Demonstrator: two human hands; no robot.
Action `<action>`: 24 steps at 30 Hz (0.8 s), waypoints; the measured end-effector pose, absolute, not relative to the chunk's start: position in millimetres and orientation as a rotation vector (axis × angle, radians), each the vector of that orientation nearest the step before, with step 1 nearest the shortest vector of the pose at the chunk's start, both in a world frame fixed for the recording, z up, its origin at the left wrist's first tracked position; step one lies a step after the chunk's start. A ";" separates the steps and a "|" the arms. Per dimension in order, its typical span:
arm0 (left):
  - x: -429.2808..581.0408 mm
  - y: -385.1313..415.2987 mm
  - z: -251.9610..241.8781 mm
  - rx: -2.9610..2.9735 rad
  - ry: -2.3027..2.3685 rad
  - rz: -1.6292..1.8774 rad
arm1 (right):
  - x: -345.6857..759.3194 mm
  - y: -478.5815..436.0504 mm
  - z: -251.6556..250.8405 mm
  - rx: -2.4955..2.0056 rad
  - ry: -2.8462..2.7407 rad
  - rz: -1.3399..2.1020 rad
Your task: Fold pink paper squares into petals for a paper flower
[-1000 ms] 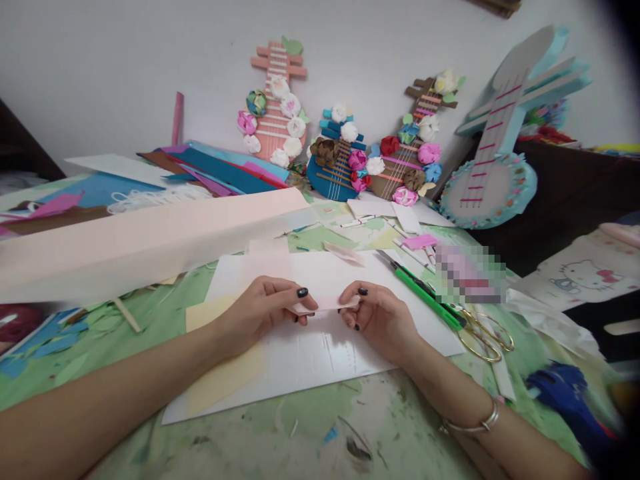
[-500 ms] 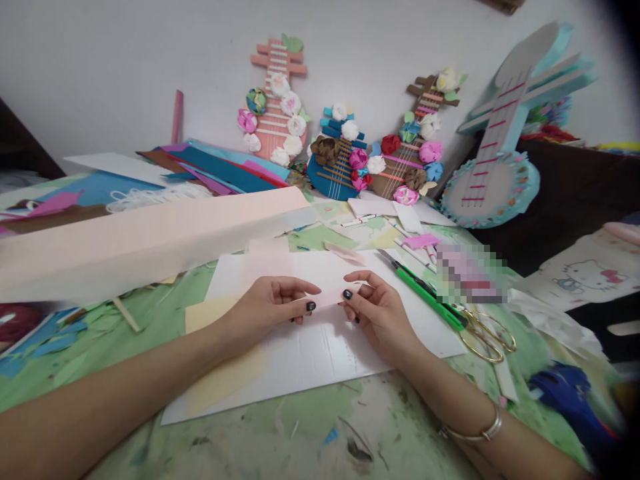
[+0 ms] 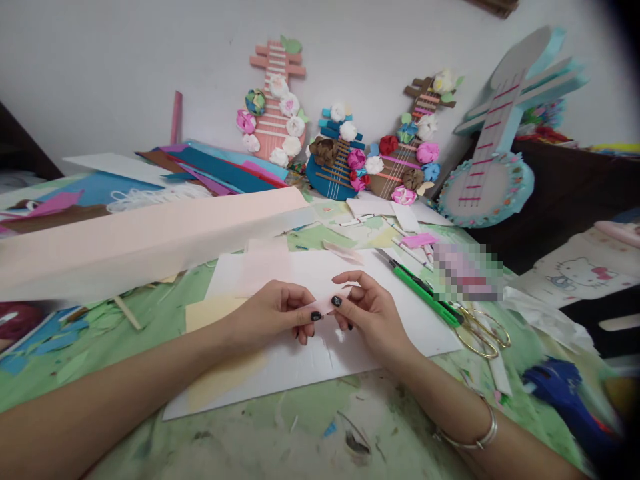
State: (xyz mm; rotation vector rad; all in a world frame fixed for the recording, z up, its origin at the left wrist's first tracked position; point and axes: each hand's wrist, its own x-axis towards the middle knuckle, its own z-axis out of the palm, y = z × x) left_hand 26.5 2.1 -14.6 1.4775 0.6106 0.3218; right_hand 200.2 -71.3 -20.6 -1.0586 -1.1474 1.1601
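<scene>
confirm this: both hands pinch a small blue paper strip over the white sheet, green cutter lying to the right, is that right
Not quite: the head view shows the strip is pale pink, not blue. The left hand and right hand do pinch it over the white sheet, and the green cutter lies to the right.

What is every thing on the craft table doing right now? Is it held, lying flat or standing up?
Pink paper strip, pinched between both hands.
Left hand, fingers closed on the strip.
Right hand, fingers closed on the strip.
White board, flat on the table under the hands.
Green cutter, lying at the board's right edge.
Scissors, lying by the cutter; blades hidden.
Paper guitars, propped upright against the wall.
</scene>
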 end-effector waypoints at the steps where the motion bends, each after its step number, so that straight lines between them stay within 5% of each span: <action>1: 26.2 2.0 -15.0 1.481 0.612 0.318 | 200.3 -71.1 -20.7 -1.051 -1.139 1.165; 24: 25.8 -5.7 -14.1 1.679 0.609 0.322 | 197.5 -71.6 -21.3 -1.053 -1.012 1.277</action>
